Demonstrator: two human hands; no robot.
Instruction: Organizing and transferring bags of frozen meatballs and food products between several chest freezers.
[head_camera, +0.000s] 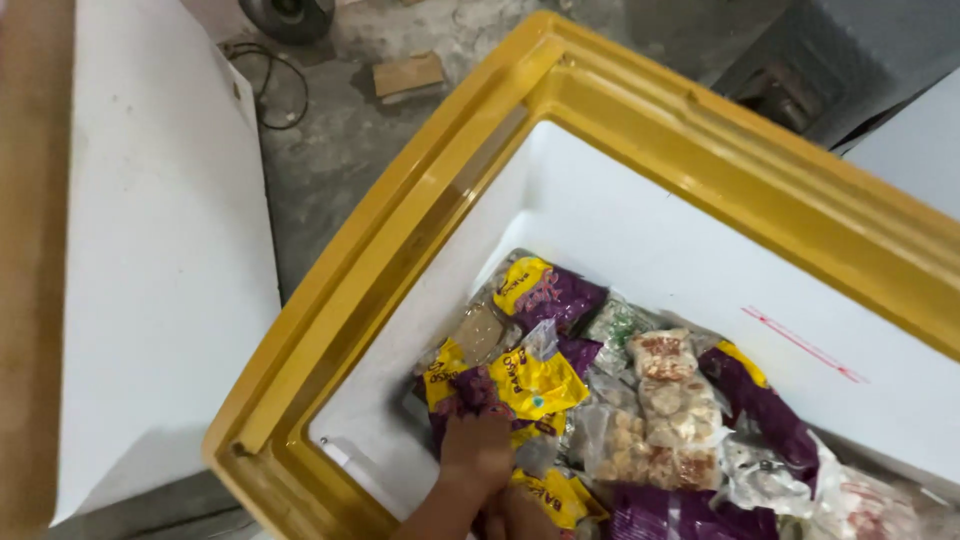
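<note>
Freezer (380, 260), a chest with a yellow rim and white walls, lies open with packets piled across its floor. Packets are heaped loosely against the left wall, so I judge that tugging 1 from under the rest could drag its neighbours along or tear thin plastic. Clear bag of breaded pieces (660, 420) lies mid-floor; a purple packet (765, 410) slopes toward the right wall. Purple-and-yellow packet (515, 385) sits near the front left corner, and 1 hand (478, 452) rests on its lower edge, fingers buried among the wrappers, so I cannot tell how closed they are. Which hand it is stays unclear; the other is unseen.
</note>
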